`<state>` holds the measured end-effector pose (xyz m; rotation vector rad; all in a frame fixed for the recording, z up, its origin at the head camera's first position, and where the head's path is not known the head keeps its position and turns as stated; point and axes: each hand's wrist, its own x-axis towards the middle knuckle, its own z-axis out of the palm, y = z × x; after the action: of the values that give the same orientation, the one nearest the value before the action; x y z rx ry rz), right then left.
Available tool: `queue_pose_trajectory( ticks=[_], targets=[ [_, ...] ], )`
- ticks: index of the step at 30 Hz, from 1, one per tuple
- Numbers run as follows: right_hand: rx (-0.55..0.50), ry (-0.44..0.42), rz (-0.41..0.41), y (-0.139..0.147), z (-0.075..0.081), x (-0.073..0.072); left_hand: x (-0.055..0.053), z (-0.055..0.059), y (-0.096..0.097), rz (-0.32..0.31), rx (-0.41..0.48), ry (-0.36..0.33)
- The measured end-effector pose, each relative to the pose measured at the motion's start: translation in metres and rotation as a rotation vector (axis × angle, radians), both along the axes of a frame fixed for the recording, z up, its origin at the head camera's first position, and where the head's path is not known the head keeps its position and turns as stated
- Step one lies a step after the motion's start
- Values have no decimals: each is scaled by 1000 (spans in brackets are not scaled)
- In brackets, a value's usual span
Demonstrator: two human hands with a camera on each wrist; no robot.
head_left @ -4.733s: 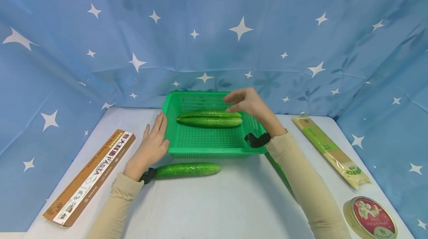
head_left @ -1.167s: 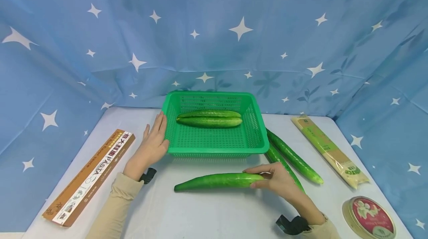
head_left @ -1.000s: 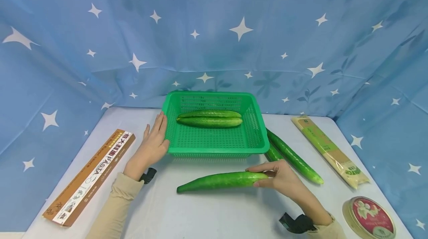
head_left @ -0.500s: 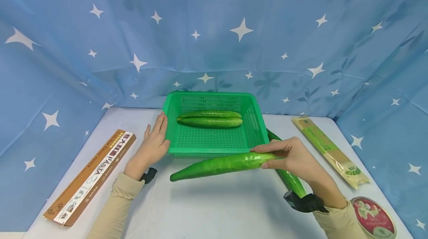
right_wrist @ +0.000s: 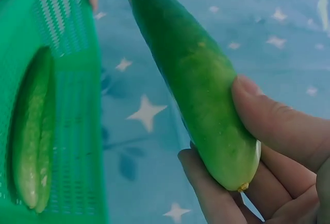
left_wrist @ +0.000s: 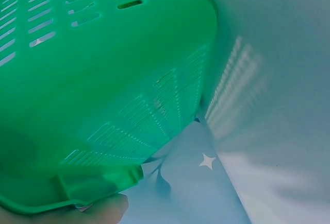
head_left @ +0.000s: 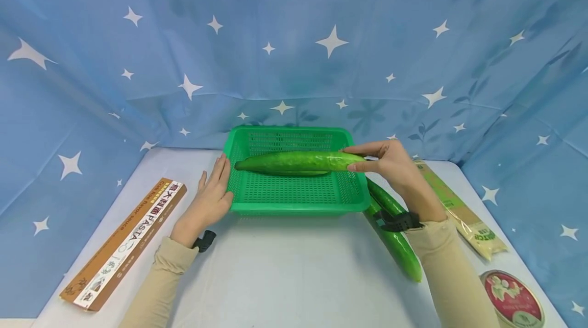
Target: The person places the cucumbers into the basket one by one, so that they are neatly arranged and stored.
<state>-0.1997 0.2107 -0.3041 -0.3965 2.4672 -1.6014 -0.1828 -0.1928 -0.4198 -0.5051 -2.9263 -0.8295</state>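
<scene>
My right hand [head_left: 395, 175] pinches a long green cucumber [head_left: 294, 159] by its right end, thumb on one side and fingers on the other. The cucumber is held level over the green plastic basket [head_left: 294, 208], hiding most of the two cucumbers inside. Those two cucumbers [right_wrist: 32, 136] lie side by side in the right wrist view, below the raised one. With fairly straight fingers, my left hand [head_left: 211, 200] rests against the basket's left side. Fingertips [left_wrist: 111, 208] show under the rim in the left wrist view.
Two more cucumbers [head_left: 404, 256] lie right of the basket, partly behind my right wrist. A pasta box [head_left: 126, 241] lies at left. A noodle packet [head_left: 468, 216] and a round red-lidded tin [head_left: 512, 297] are at right. A blue star-patterned curtain [head_left: 294, 52] surrounds the table.
My right hand, bare over the basket at first, has gripped the cucumber from the table in front and lifted it up and back over the basket. My left hand has stayed put.
</scene>
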Motion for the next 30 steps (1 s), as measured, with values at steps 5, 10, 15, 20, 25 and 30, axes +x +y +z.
queue_pose_trajectory(
  ticks=[5,10,15,20,25,30],
  targets=[
    [-4,-101,-12,-9,-9,-37,-1,-1,0,9,-15,9],
    [19,-168,16,-18,-26,-65,0,-1,2,16,-31,16],
    [70,-235,11,-32,-43,-83,0,0,2,21,-37,20],
    [110,-254,10,-40,-58,-94,0,0,1,19,-35,20],
    [149,-268,13,-44,-66,-96,0,-2,1,16,-31,18],
    [194,-258,4,-49,-70,-96,0,-2,1,18,-34,21]
  ],
)
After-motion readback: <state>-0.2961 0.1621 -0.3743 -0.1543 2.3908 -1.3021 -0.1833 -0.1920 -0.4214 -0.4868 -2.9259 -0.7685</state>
